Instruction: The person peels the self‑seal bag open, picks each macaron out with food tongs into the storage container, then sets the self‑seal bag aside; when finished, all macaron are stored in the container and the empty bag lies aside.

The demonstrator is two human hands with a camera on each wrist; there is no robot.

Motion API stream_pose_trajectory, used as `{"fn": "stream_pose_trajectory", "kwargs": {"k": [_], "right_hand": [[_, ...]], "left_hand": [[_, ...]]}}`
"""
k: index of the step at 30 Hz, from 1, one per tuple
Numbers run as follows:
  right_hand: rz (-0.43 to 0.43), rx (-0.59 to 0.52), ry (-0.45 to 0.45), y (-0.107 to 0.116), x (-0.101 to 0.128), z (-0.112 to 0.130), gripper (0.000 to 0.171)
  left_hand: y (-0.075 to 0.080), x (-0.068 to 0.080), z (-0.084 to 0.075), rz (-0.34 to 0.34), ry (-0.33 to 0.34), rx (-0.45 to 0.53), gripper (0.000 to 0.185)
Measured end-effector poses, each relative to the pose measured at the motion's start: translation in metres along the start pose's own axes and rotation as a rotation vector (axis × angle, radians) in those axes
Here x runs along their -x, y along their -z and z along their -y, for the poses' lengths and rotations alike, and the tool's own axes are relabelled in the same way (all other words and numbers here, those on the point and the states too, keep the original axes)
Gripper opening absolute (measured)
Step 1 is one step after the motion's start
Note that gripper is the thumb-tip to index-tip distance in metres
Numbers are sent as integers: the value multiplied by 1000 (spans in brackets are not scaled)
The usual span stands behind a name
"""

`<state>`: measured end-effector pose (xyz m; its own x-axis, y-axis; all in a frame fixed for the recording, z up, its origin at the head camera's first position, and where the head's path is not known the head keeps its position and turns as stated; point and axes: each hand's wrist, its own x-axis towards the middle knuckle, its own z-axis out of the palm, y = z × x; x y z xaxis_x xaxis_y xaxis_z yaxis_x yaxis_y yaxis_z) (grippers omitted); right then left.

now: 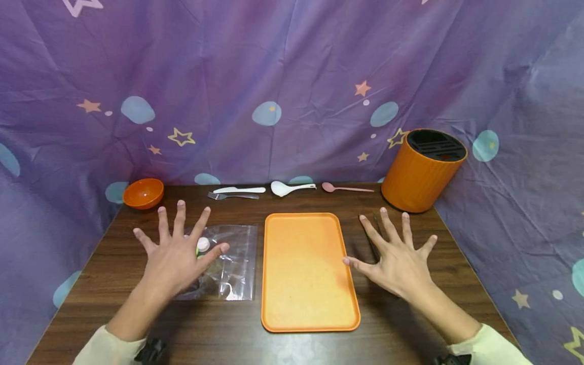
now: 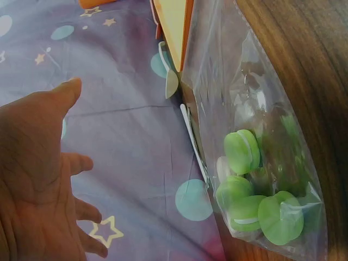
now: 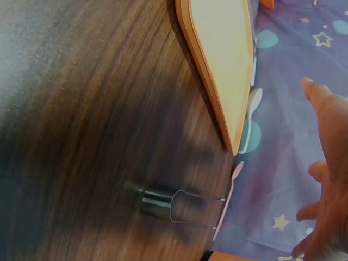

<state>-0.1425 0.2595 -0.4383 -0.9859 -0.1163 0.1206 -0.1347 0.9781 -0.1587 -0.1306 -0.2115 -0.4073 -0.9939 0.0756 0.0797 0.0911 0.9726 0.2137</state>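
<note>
Macarons point(image 2: 255, 196) in a clear bag point(image 1: 237, 263) lie under the spread, empty left hand point(image 1: 175, 253), its grip wide.

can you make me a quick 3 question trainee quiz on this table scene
1. True or false: the left hand grips the clear bag.
2. What lies in the clear bag: A) green macarons B) red apples C) coins?
3. Which thing lies between the two hands?

Key:
1. False; both the left hand and the right hand hover with fingers spread.
2. A, green macarons.
3. The orange tray.
</note>
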Motion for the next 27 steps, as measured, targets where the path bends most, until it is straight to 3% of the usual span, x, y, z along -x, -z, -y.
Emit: {"fn": "stream_pose_trajectory", "kwargs": {"k": [8, 18, 27], "right_hand": [[7, -6, 16, 1, -2, 1, 108], [69, 0, 216, -28, -5, 5, 104], [95, -10, 282, -51, -10, 16, 95]], "left_hand": [[5, 1, 11, 56, -3, 22, 98], [-13, -1, 60, 221, -20, 72, 98], [-33, -3, 97, 287, -21, 143, 98]]}}
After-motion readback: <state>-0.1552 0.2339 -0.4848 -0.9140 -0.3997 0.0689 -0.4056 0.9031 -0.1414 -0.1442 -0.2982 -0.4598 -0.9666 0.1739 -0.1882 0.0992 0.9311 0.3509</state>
